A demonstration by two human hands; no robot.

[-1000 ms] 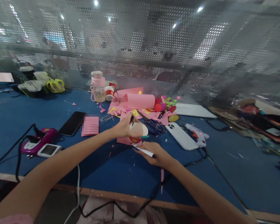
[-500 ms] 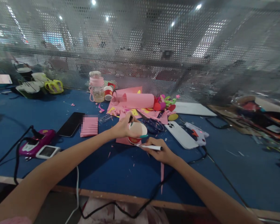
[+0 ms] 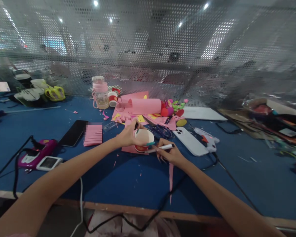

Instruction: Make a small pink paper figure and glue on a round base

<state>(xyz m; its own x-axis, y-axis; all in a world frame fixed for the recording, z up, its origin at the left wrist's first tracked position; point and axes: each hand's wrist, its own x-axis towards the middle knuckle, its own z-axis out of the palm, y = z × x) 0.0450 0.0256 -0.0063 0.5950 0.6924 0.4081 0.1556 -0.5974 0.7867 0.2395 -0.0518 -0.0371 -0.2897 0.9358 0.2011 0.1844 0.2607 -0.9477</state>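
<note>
My left hand (image 3: 130, 134) grips a red-and-white paper cup (image 3: 145, 135), its pale round face up, on a sheet of pink paper (image 3: 127, 150). Between the fingers of my right hand (image 3: 171, 153) is a white pen (image 3: 164, 147) with a black end, which looks like a marker. Its tip points left at the cup's lower edge, close to the pink paper; I cannot tell whether it touches. A thin pink paper strip (image 3: 171, 181) lies below my right hand. Dark-handled scissors (image 3: 162, 131) rest just behind the cup.
A white phone (image 3: 191, 141) and a glue gun (image 3: 208, 138) lie to the right. Leftward are pink slips (image 3: 93, 135), a black phone (image 3: 74, 133) and a purple power strip (image 3: 43, 148). A water bottle (image 3: 100, 93) and a pink paper roll (image 3: 146, 106) stand behind. Cables cross the front edge.
My right hand has shifted slightly and the pen is tilted more, its black end higher. My left hand still holds the cup in place. The view has moved a little.
</note>
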